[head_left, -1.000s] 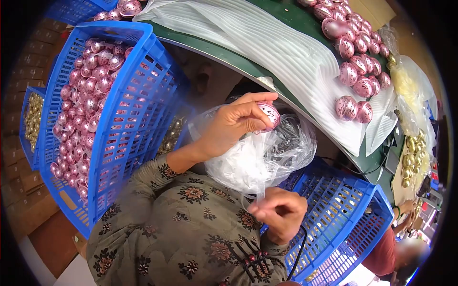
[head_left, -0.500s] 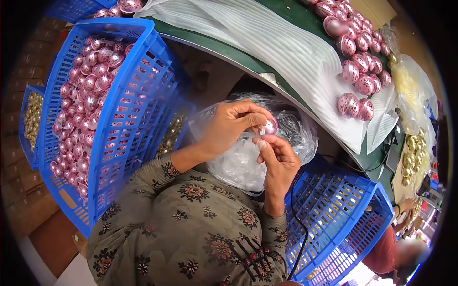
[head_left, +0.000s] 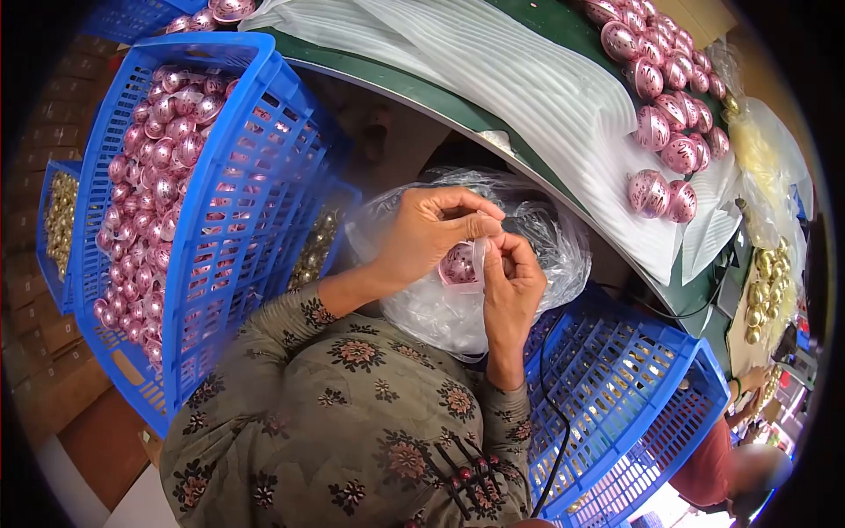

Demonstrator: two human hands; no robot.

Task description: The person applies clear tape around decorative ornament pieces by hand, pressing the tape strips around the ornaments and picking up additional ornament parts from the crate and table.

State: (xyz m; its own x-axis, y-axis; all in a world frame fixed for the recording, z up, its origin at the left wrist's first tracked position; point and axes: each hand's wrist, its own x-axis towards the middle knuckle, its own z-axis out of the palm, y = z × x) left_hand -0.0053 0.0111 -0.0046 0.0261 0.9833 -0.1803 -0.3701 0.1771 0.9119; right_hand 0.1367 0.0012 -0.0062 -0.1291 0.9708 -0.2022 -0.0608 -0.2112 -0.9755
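Above a clear plastic bag [head_left: 427, 312] on my lap, my two hands meet at the fingertips. A pink patterned ball [head_left: 459, 264] hangs just under them, partly behind a translucent strip [head_left: 479, 260]. My left hand [head_left: 431, 233] pinches at the top of the strip, thumb against forefinger. My right hand [head_left: 513, 290] is closed on the same strip, thumb and forefinger together. The ball's loop and the exact grip points are hidden by the fingers.
A blue crate [head_left: 189, 220] of pink balls stands at left, another blue crate [head_left: 616, 396] at lower right. The green table [head_left: 563, 35] bears white foam sheet [head_left: 528, 88], pink balls [head_left: 656, 128] and gold balls [head_left: 764, 290]. A co-worker's red sleeve [head_left: 704, 466] shows at right.
My right hand has risen from near my lap to meet my left hand. The ball, earlier in my left fingers, now hangs below both hands behind the strip.
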